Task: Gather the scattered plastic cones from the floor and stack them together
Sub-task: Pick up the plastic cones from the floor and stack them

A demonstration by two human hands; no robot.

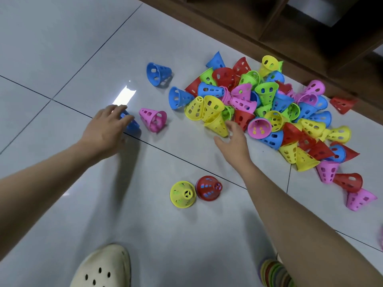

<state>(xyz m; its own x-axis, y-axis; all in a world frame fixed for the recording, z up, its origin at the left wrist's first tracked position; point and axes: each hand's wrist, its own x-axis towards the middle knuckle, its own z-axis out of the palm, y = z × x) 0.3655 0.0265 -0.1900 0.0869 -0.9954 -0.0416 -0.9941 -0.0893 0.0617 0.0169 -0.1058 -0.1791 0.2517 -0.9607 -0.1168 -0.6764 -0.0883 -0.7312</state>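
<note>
A big pile of perforated plastic cones (269, 108) in blue, red, yellow, green and pink lies on the tiled floor at the right. My left hand (105, 127) reaches onto a lone blue cone (131, 124), fingers curling over its top. My right hand (234, 141) is spread, fingertips at a yellow cone (217, 125) on the pile's near edge. A pink cone (154, 119) lies between my hands. Two upright stacks, yellow (182, 194) and red (208, 188), stand in front of me.
Two loose blue cones (158, 74) (177, 98) lie left of the pile. A dark wooden cabinet base (310, 38) runs along the far side. My foot in a white clog (103, 268) is at the bottom. A multicoloured stack of rims (273, 274) shows under my right forearm.
</note>
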